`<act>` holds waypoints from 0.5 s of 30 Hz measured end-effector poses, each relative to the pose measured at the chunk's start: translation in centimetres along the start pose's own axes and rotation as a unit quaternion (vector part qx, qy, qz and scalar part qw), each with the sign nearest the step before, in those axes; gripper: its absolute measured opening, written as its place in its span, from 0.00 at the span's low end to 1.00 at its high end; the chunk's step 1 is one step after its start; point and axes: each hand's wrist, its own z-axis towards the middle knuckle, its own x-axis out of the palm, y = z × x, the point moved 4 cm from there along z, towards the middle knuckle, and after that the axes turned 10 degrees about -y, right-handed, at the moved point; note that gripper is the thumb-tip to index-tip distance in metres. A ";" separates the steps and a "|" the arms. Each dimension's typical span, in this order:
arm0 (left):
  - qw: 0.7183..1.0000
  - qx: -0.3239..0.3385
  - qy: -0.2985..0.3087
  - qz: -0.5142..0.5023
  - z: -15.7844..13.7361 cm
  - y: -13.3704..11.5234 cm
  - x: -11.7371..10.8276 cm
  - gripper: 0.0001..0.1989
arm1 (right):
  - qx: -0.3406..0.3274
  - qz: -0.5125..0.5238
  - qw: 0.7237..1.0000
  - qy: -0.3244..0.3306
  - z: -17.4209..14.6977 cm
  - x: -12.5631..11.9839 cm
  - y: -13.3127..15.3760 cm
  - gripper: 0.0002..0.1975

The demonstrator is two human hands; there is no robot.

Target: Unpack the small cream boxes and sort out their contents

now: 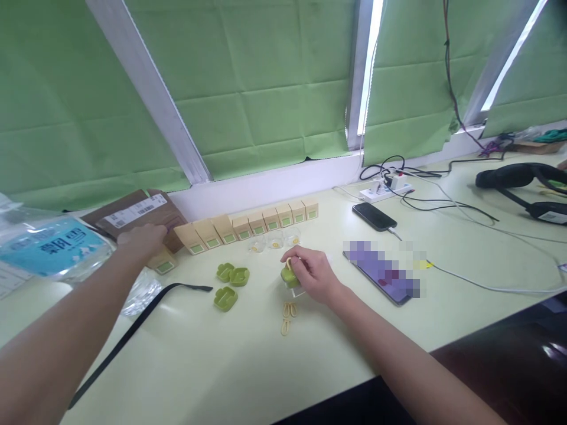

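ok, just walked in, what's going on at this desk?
The right hand holds a green piece above something clear. The left hand is by a cardboard box, its grip unclear. Three green flower-shaped trays and three cream loops lie nearby; a row of kraft packets stands behind three clear containers.

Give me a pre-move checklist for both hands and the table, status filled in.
1. Right hand on a green piece: ok, fingers touch it.
2. Left hand grip: cannot tell, fingertips unclear by the brown carton.
3. Three other green pieces on the table: ok.
4. Three loose yellow loops nearby: ok, lying flat.
5. Table free of straps: not ok, black strap lies there.
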 end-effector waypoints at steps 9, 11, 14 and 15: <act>0.983 0.018 0.093 0.158 -0.6 -1.6 0.8 0.14 | 0.002 -0.003 1.000 0.008 -0.1 0.0 -0.1 0.13; 0.981 0.021 0.095 0.166 -0.6 -2.0 0.8 0.18 | 0.006 -0.004 1.000 0.007 -0.1 0.0 -0.2 0.13; 0.980 0.024 0.093 0.173 -0.9 -2.5 0.8 0.23 | 0.011 -0.006 1.000 0.007 -0.1 0.0 -0.3 0.13; 0.980 0.026 0.090 0.175 -1.1 -2.6 0.7 0.24 | 0.012 -0.006 1.000 0.008 -0.1 0.1 -0.3 0.13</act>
